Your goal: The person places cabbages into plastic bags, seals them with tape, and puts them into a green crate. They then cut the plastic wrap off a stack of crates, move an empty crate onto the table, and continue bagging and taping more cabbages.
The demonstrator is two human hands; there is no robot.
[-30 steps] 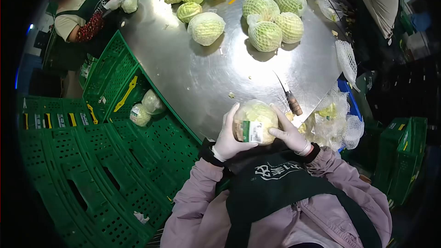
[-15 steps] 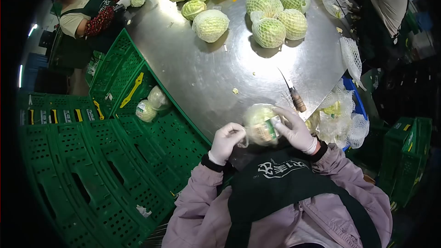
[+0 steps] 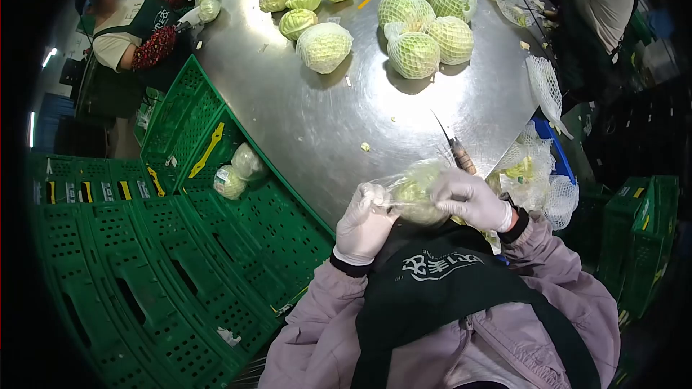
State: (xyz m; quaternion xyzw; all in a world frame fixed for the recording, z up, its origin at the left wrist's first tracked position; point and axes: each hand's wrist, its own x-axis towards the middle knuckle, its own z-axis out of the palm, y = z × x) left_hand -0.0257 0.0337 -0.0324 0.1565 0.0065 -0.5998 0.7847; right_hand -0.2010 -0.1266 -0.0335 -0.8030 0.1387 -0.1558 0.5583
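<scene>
I watch the left hand [image 3: 364, 227] pinching clear film [image 3: 396, 186] that stretches from the cabbage [image 3: 415, 206], which is between the 2 hands near the counter [image 3: 317, 137] edge. The right hand [image 3: 473, 200] curls against it; I can't tell its exact grip. A knife [image 3: 462, 155] lies just beyond that hand; 2 wrapped cabbages [image 3: 247, 163] sit left, in a crate [image 3: 288, 227].

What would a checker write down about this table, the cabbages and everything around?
Surface: shiny silver metal table, pale scraps on it.
Job's things: round pale-green cabbage in clear plastic film; other cabbages farther off.
Clutter: wooden-handled knife on the table; white mesh netting at its right edge.
Hands: white-gloved left hand pinching film; white-gloved right hand at the cabbage, grip unclear.
Cables: nothing certain seen.
Surroundings: green plastic crates left.
</scene>
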